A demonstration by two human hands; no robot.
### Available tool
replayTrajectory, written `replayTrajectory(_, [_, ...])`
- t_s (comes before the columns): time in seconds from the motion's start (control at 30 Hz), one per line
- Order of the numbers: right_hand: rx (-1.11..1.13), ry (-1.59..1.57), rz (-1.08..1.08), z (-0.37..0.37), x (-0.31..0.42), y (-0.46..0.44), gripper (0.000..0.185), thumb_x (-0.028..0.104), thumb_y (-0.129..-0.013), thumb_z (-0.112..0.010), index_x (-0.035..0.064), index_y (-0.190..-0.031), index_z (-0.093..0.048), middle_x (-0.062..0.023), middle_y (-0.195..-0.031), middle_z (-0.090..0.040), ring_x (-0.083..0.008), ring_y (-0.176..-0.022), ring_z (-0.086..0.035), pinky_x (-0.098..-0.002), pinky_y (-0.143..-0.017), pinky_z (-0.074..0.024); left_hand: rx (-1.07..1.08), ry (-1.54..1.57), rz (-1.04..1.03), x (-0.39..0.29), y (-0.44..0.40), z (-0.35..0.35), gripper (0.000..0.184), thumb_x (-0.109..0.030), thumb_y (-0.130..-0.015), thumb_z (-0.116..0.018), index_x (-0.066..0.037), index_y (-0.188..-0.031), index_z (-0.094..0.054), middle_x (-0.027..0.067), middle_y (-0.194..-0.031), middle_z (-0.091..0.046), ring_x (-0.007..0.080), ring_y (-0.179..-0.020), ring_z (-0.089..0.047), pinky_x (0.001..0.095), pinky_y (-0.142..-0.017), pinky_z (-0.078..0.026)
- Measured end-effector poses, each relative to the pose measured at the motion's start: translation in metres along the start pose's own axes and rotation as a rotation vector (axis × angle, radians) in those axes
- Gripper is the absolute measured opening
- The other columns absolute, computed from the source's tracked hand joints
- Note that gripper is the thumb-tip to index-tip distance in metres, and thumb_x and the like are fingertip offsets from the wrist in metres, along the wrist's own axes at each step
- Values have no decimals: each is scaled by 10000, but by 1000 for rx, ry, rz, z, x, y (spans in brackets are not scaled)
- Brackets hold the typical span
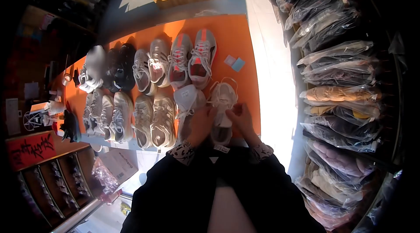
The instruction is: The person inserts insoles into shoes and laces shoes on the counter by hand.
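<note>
White shoe (222, 121) sat on the orange table (238, 36), right between the left hand (201, 123) and right hand (243, 121), its long axis running away from the person. Hands were about equally near its laces (224, 100), from 2 sides (couldn't tell if either pinched any, tbh). Off to the right, clear plastic covers (343, 95) held clothes.

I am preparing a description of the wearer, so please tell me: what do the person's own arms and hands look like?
The person wears black sleeves; beyond them, pale cuffs with a dark print show. The left hand and right hand are bare, with no gloves visible.
</note>
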State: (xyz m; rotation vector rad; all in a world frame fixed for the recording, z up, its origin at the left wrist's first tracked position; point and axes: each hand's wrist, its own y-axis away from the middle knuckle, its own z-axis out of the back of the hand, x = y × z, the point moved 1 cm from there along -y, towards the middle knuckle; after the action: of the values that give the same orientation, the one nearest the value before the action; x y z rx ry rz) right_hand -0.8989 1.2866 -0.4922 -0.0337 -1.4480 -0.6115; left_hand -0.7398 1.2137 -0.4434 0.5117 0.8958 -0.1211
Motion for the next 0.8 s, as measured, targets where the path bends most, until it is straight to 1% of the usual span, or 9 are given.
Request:
replayTrajectory(0.13, [-93, 91, -106, -10, 17, -1, 479, 226, -717, -779, 10, -1043, -502, -67, -844, -575, -151, -752, -579, -289, -659, -492, -80, -145, -93, -20, -2, -4, 241, -225, -851, -594, 5, -808, -655, 180, -806, -652, 360, -797, -632, 431, -690, -469])
replayTrajectory(0.2, [-132, 86, -145, -14, 19, -2, 499, 229, -698, -784, 11, -1041, -494, -69, -833, -568, -152, -744, -578, -290, -645, -489, -263, -28, -232, -13, -4, -11, 202, -201, -824, -646, -3, -786, -641, 163, -759, -629, 344, -740, -615, 415, -653, -458])
replayTrajectory(0.37, [-191, 250, -93, -23, -3, 1, 543, 251, -688, -762, -11, -1063, -470, -111, -833, -562, -207, -743, -587, -325, -667, -492, -276, 85, -289, 0, 4, -9, 137, -138, -790, -689, -17, -767, -629, 146, -745, -605, 315, -698, -594, 390, -635, -453])
replayTrajectory(0.5, [-242, 203, -64, -28, -7, 4, 575, 262, -688, -759, -25, -1088, -462, -135, -858, -573, -238, -757, -596, -349, -687, -496, -230, 160, -353, -24, 18, 9, 101, -90, -792, -683, -16, -784, -614, 122, -761, -601, 269, -685, -590, 358, -626, -451])
replayTrajectory(0.53, [-239, 179, -72, -28, -4, 4, 580, 262, -690, -758, -29, -1095, -463, -142, -867, -577, -242, -767, -599, -352, -693, -497, -227, 158, -354, -36, 25, 20, 101, -90, -792, -683, -16, -784, -614, 122, -761, -601, 269, -685, -590, 358, -626, -451])
replayTrajectory(0.6, [-241, 150, -86, -27, 3, 6, 584, 262, -692, -757, -34, -1102, -464, -149, -876, -582, -246, -776, -602, -356, -698, -498, -250, 466, -499, -75, 47, 58, 116, -86, -808, -685, -18, -785, -594, 86, -761, -594, 211, -701, -578, 334, -627, -444])
replayTrajectory(0.67, [-227, 149, -93, -26, 5, 8, 585, 261, -695, -756, -36, -1107, -466, -157, -887, -585, -250, -796, -606, -356, -704, -501, -393, 673, -641, -106, 64, 102, 152, -120, -837, -683, -26, -789, -573, 58, -767, -569, 162, -713, -528, 295, -626, -415])
replayTrajectory(0.73, [-216, 121, -119, -27, -1, 4, 575, 260, -696, -757, -33, -1102, -473, -158, -893, -588, -251, -805, -607, -355, -707, -503, -528, 677, -881, -130, 76, 153, 227, -201, -863, -676, -46, -787, -529, 31, -726, -472, 140, -681, -425, 254, -629, -336])
replayTrajectory(0.8, [-200, 92, -138, -27, -3, 2, 566, 258, -697, -757, -30, -1097, -480, -159, -900, -590, -251, -813, -608, -355, -709, -504, -578, 729, -981, -142, 95, 194, 275, -242, -863, -680, -46, -787, -502, 19, -738, -417, 142, -727, -420, 264, -634, -328])
